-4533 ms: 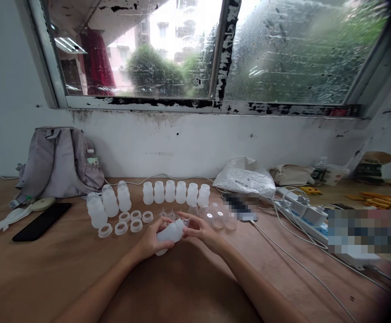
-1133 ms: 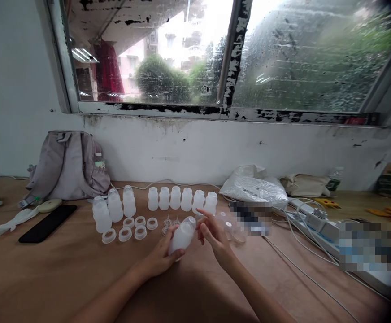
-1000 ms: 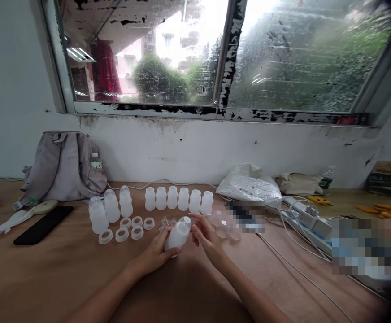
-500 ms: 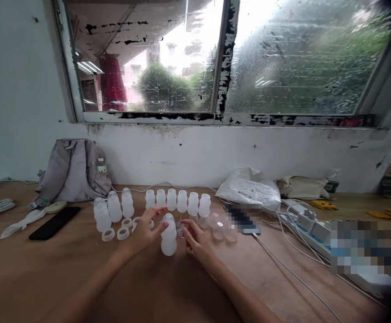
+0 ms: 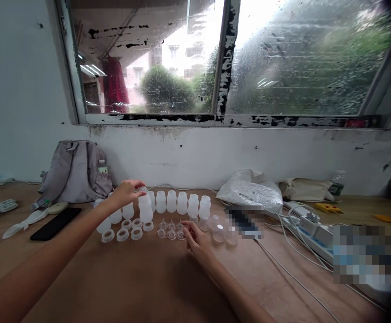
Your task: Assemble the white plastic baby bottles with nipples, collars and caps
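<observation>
One waisted, frosted-white bottle (image 5: 145,210) is upright in the left fingers (image 5: 139,194).

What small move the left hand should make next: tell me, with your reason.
Probably ease the bottle leftward and set it down beside the standing bottles there: the left hand has it by the top, and its base shows close to a ring it might knock.
</observation>
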### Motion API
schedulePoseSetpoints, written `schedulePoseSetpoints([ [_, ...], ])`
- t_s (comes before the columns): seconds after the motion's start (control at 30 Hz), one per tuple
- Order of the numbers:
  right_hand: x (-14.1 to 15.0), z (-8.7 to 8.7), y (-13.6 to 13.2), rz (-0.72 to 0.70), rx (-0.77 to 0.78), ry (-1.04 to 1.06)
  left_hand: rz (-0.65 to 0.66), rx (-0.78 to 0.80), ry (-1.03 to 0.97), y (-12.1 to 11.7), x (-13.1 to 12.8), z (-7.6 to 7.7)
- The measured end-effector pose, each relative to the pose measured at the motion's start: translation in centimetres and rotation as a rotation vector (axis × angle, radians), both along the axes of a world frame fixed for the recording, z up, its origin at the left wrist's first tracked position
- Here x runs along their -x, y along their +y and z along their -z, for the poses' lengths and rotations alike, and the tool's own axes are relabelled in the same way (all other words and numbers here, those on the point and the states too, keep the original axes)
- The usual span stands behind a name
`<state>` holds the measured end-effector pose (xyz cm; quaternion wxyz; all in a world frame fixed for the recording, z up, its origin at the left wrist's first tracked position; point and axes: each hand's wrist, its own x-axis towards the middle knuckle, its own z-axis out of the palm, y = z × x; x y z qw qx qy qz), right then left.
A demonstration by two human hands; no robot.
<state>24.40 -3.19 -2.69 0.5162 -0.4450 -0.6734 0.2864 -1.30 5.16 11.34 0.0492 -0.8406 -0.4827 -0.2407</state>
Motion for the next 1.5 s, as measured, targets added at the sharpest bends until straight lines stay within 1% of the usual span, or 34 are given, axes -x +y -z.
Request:
schedulePoseSetpoints([
  [0.03, -0.1, 0.0, 0.1, 0.005, -0.002, -0.009, -0.044, -0.003, 0.072, 0.9, 0.4, -0.1],
  [0.1, -0.2, 0.1, 0.1, 0.013, -0.007, -0.025, -0.103, -0.007, 0.152, 2.5, 0.8, 0.0],
  [0.23, -0.2, 0.0, 0.2, 0.039, -0.021, -0.046, -0.169, -0.006, 0.211, 4.5, 0.8, 1.3],
  [0.33, -0.1, -0.1, 0.1, 0.052, -0.024, -0.066, -0.201, -0.007, 0.242, 5.0, 0.5, 2.3],
  [0.43, 0.0, 0.1, 0.2, 0.080, -0.028, -0.116, -0.227, -0.006, 0.258, 5.1, 0.3, 2.8],
  [0.57, -0.4, 0.9, 0.9, 0.203, -0.064, -0.228, -0.246, -0.012, 0.275, 5.4, 0.2, 2.9],
  [0.67, -0.8, 1.4, 1.2, 0.294, -0.057, -0.347, -0.257, -0.036, 0.278, 5.4, 0.0, 3.0],
  [0.77, -1.0, 1.7, 1.3, 0.322, -0.030, -0.459, -0.258, -0.104, 0.264, 4.4, -0.1, 3.4],
  [0.83, -1.0, 2.0, 1.3, 0.315, -0.030, -0.517, -0.219, -0.162, 0.240, 2.9, -0.1, 4.3],
  [0.87, -0.9, 2.1, 1.3, 0.310, -0.038, -0.543, -0.173, -0.186, 0.226, 1.9, -0.1, 4.9],
  [0.9, -0.8, 2.2, 1.3, 0.306, -0.049, -0.569, -0.119, -0.194, 0.212, 0.8, -0.1, 5.7],
  [0.97, -0.6, 2.5, 1.4, 0.297, -0.072, -0.623, -0.014, -0.151, 0.227, -1.3, 0.1, 7.7],
  [1.03, -0.3, 2.5, 1.4, 0.290, -0.078, -0.669, 0.033, -0.108, 0.232, -3.1, 0.4, 9.9],
  [1.13, -0.2, 2.2, 1.4, 0.275, -0.050, -0.680, 0.020, -0.078, 0.180, -4.3, 1.1, 12.8],
  [1.23, -0.2, 1.7, 1.0, 0.215, -0.047, -0.644, -0.025, -0.040, 0.092, -4.2, 1.9, 14.7],
  [1.3, -0.1, 1.3, 0.5, 0.156, -0.070, -0.618, -0.026, -0.026, 0.034, -4.0, 2.1, 15.2],
  [1.37, 0.2, 1.0, 0.0, 0.087, -0.101, -0.605, -0.006, -0.040, -0.047, -4.1, 1.9, 15.1],
  [1.43, 0.5, 0.8, -0.3, 0.023, -0.133, -0.611, 0.038, -0.049, -0.150, -4.5, 0.9, 14.6],
  [1.5, 0.8, 0.8, -0.4, -0.001, -0.153, -0.612, 0.106, -0.024, -0.246, -5.2, -0.6, 13.7],
])
